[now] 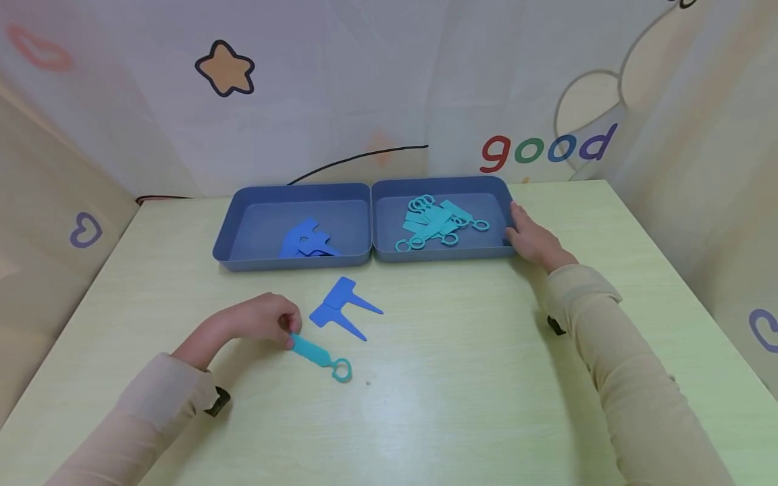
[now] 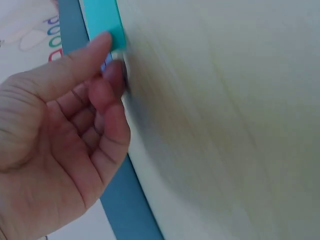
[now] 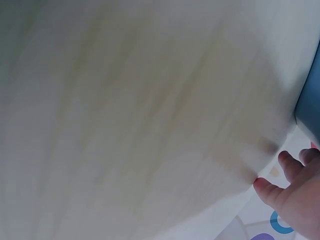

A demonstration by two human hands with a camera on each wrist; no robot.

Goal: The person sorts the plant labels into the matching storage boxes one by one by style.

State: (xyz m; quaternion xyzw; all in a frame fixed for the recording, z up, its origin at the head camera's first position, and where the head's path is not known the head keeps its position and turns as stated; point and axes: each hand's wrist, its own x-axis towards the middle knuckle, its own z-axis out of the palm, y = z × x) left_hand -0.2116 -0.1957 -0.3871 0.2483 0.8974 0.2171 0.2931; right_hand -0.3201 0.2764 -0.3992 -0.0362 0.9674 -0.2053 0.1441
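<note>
My left hand [image 1: 263, 318] pinches one end of a teal plastic tag [image 1: 311, 351] between thumb and fingers, low over the table. The tag's ring end points right, towards me. In the left wrist view the thumb [image 2: 75, 70] lies on the teal strip [image 2: 104, 22]. Just beyond this hand, two blue T-shaped plant labels [image 1: 340, 295] lie side by side on the table. My right hand [image 1: 533, 237] is at the right end of the right tray [image 1: 444, 255], its fingers extended. Several teal ring tags [image 1: 434, 223] are heaped in that tray.
The left tray [image 1: 292, 264] adjoins the right one and holds several blue labels [image 1: 304, 239]. Both stand at the back of the pale wooden table [image 1: 450, 378], before a printed curtain [image 1: 340, 88]. A tiny speck [image 1: 367, 383] lies on the table.
</note>
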